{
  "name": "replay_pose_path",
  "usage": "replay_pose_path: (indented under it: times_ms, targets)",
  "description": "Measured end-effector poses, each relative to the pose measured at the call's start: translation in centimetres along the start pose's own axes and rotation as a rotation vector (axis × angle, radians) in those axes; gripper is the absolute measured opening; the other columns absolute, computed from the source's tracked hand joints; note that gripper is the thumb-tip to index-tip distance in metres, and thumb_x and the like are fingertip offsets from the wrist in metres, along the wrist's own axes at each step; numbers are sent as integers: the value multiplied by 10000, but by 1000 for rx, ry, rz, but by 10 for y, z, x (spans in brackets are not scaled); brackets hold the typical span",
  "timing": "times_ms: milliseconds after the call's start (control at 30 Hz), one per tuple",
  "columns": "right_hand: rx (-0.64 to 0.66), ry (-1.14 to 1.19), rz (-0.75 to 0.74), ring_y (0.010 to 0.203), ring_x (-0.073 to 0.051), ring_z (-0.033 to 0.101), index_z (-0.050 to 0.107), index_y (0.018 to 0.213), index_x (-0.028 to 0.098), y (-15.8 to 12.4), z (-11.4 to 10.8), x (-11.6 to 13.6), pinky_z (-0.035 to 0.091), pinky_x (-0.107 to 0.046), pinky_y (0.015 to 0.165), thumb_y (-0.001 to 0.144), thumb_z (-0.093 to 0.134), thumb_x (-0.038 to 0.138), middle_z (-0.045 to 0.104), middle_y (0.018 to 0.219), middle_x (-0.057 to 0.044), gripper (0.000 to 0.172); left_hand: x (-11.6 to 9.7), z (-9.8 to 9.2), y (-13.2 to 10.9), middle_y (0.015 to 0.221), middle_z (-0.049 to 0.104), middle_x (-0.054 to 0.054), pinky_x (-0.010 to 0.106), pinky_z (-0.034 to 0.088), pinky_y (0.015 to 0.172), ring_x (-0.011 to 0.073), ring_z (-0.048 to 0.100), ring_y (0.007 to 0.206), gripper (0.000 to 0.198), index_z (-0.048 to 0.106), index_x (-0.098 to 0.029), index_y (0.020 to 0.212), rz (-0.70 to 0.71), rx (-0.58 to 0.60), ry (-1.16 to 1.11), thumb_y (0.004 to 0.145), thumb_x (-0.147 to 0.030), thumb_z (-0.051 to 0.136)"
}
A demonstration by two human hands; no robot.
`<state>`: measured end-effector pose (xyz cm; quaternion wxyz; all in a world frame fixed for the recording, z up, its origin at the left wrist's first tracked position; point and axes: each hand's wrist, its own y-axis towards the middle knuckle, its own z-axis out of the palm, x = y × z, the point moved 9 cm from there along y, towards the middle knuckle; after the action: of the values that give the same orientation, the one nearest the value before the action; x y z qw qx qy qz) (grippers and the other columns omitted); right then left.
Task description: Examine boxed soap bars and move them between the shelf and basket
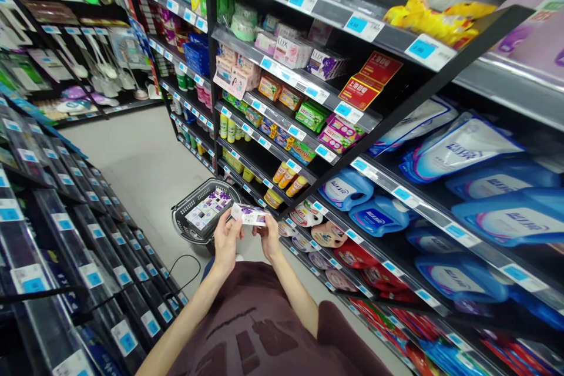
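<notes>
Between my two hands I hold a white and purple soap box [250,215] in front of my body. My left hand [227,239] has its fingers and thumb closed on the box's left end. On the right end, my right hand [268,237] grips it the same way. Just beyond and to the left, a black shopping basket [178,224] stands low by the shelf, with several white and purple boxes [209,208] laid in it. Similar purple and white boxes [325,63] sit on the soap shelf ahead, beside pink and white LUX boxes [291,51].
Shelves [304,79] of soaps run along the front and right, with blue detergent bottles [346,188] and pouches [465,147] close on my right. Another shelf rack [66,223] borders the aisle on my left. Grey floor [132,147] lies between them, with a thin black cable [185,257] near the basket.
</notes>
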<state>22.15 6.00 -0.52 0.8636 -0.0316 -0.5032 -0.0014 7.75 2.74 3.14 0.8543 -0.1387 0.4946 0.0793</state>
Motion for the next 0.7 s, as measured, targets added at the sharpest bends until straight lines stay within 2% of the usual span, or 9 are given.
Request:
replay_pose_path:
  times_ms: [400,700]
  targets:
    - [3,15,20,497,-103,499,660,840,172,0,3,-3,435,-236,474,874,608,533,634,691,3,367,-3,-1,-1,531,478,-112,198,363,561,83,457,506,505,530,-200,1215,56,10,93,798,-391,742]
    - [-47,93,50,526,-114,539,664,815,174,1,-1,-4,436,-238,474,854,616,571,688,734,-17,402,-3,9,-2,546,511,-111,207,383,586,95,465,528,523,478,-206,1188,48,104,142,776,-351,765]
